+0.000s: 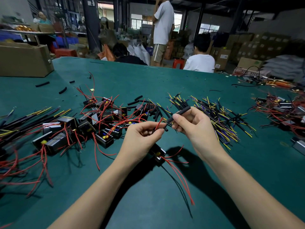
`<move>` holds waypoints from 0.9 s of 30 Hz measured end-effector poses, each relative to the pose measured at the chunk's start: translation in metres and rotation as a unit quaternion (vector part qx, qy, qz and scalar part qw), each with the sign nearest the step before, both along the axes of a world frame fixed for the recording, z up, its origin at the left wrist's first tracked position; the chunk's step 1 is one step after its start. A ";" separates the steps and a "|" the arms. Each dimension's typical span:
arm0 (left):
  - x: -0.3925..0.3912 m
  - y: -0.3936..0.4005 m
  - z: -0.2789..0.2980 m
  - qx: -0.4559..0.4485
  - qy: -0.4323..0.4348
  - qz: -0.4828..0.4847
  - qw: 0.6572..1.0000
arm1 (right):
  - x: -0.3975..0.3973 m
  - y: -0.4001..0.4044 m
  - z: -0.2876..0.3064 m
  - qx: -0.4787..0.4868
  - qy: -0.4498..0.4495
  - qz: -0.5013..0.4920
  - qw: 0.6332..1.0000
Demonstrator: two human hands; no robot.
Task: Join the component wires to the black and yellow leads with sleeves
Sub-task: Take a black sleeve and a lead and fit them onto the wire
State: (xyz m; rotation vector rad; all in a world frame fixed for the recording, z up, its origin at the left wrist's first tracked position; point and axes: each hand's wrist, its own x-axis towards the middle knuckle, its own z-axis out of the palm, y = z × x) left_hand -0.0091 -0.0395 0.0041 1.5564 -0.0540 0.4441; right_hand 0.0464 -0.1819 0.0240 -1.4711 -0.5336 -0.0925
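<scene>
Left forearm is reaching up from the lower edge over the green table [148, 204], wrist bent slightly inward. The left hand [142, 138] is pinching a red wire [158, 124] between thumb and curled fingers; a short black sleeve [165, 129] is sticking out of the pinch toward the right. The red wire end is pointing up and to the right, toward the other hand. Below the left wrist a black component [157, 153] is lying on the table, partly hidden, with a yellow cap and thin red wires trailing toward the lower right.

Right forearm is coming in from the lower right corner. The right hand [193, 123] is gripping a black lead [179, 114] between thumb and curled fingers. The lead's long axis is running from lower left to upper right, its lower tip nearly meeting the red wire tip; whether the two are touching cannot be told.

Far left, a bundle of black and yellow leads [33, 116] is lying flat. Between it and the hands, a heap of boxy black components [102, 119] with glossy red wires is sitting. Behind the right hand, a loose pile of leads [217, 116], matte black with yellow and purple ends, is spreading out. Short black sleeve pieces [62, 90] are lying scattered at upper left.
</scene>
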 end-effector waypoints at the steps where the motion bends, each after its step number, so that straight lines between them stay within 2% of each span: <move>1: 0.000 -0.001 0.000 -0.001 0.001 -0.001 1.000 | -0.001 0.000 0.000 -0.003 -0.005 0.001 1.000; 10: 0.000 -0.002 -0.002 -0.006 -0.001 0.006 1.000 | -0.004 -0.003 0.007 -0.081 -0.077 -0.006 0.994; 23: 0.000 0.002 -0.005 -0.015 -0.005 0.019 1.000 | 0.000 -0.010 0.008 -0.089 -0.059 0.007 0.994; 27: 0.000 0.002 -0.005 -0.008 -0.003 0.020 1.000 | 0.000 -0.009 0.005 -0.055 -0.029 0.023 0.998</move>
